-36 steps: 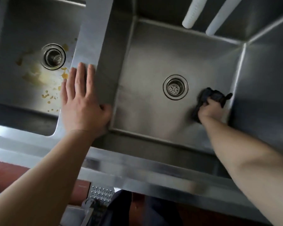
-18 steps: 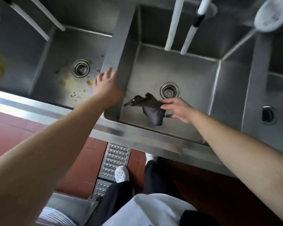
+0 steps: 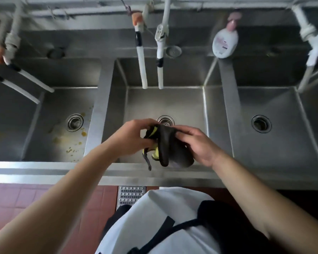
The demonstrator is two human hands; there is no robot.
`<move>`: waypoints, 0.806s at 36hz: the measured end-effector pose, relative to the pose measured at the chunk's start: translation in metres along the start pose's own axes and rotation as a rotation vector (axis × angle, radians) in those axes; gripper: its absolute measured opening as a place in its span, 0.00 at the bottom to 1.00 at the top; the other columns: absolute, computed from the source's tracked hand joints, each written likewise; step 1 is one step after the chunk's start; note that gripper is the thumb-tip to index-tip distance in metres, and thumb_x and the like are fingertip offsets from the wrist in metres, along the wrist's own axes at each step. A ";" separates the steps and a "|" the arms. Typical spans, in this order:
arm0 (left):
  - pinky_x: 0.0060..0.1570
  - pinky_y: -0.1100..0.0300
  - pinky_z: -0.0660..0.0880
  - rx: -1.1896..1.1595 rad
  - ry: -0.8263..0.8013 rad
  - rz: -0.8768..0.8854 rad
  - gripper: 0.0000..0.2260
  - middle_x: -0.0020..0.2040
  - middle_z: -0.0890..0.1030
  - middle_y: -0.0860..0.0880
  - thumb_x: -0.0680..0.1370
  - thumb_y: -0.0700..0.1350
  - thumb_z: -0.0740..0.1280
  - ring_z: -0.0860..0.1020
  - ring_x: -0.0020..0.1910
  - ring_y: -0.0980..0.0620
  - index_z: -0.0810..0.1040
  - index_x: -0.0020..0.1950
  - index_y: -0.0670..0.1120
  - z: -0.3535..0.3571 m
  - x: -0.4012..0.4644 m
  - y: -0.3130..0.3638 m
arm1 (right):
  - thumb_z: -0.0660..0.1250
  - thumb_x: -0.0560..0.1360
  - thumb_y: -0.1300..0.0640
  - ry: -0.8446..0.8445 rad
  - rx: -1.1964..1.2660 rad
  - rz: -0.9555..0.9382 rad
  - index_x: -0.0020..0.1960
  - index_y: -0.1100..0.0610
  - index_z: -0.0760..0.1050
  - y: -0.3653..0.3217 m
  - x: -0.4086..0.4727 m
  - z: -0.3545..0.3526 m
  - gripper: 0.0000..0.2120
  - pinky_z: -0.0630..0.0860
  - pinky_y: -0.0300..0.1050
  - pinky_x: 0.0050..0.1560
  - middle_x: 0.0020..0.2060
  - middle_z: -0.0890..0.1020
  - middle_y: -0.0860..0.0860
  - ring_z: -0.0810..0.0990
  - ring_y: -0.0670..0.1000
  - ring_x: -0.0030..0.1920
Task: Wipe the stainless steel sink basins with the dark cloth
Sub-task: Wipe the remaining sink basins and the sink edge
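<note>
Both hands had come together since half a second earlier: the left hand, which had been resting on the divider between the basins, now pinched the dark cloth from its left side, thumb and fingers pressed together on the fabric, while the right hand kept its grip on the cloth's right side, fingers curled over the top edge. Where the cloth had dangled low inside the middle basin, it was now bunched between the two hands above that basin's front edge, with yellow-green patches showing in its folds and a thin dark strip hanging down from it. It covered the near half of the middle drain. The view had also drawn back, so that all three basins showed. Yellowish residue lay scattered on the floor of the left basin near its drain. A white pump bottle with a pink cap stood on the back ledge between the middle basin and the right basin; its label was too blurred to read. Two white faucet pipes hung over the middle basin, and the taps at either edge were smeared by motion and cut off by the frame.
</note>
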State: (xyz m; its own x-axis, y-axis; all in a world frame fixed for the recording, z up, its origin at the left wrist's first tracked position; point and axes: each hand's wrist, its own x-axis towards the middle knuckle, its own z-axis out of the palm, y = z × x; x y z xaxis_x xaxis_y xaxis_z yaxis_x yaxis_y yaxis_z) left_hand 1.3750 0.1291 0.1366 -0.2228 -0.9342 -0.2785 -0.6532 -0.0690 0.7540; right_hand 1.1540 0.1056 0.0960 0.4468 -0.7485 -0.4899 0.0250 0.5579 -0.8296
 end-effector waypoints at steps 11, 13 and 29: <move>0.24 0.58 0.68 -0.717 -0.065 -0.292 0.13 0.40 0.79 0.44 0.74 0.40 0.71 0.75 0.33 0.48 0.82 0.58 0.44 0.020 0.028 -0.014 | 0.76 0.68 0.68 0.030 -0.097 0.083 0.60 0.57 0.78 0.008 -0.028 -0.041 0.22 0.82 0.47 0.40 0.50 0.85 0.57 0.84 0.56 0.49; 0.26 0.57 0.70 -0.800 -0.048 -0.356 0.13 0.41 0.81 0.45 0.74 0.39 0.70 0.79 0.35 0.48 0.82 0.58 0.43 0.025 0.023 -0.022 | 0.75 0.68 0.71 0.184 -0.118 0.005 0.53 0.56 0.81 0.008 -0.028 -0.039 0.17 0.82 0.47 0.39 0.48 0.85 0.58 0.84 0.56 0.47; 0.48 0.61 0.74 -0.026 0.084 0.052 0.25 0.52 0.83 0.55 0.68 0.50 0.80 0.77 0.47 0.62 0.77 0.63 0.51 0.005 -0.065 -0.042 | 0.75 0.72 0.55 -0.227 -0.813 -0.449 0.55 0.41 0.82 -0.041 -0.027 0.062 0.15 0.75 0.32 0.55 0.50 0.85 0.38 0.82 0.38 0.53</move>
State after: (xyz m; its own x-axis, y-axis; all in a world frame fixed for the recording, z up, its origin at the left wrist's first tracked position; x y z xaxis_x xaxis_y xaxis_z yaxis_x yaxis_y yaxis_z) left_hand 1.4136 0.1947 0.1200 -0.1935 -0.9629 -0.1882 -0.6233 -0.0275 0.7815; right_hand 1.1962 0.1253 0.1604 0.7114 -0.6973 -0.0879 -0.3545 -0.2480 -0.9016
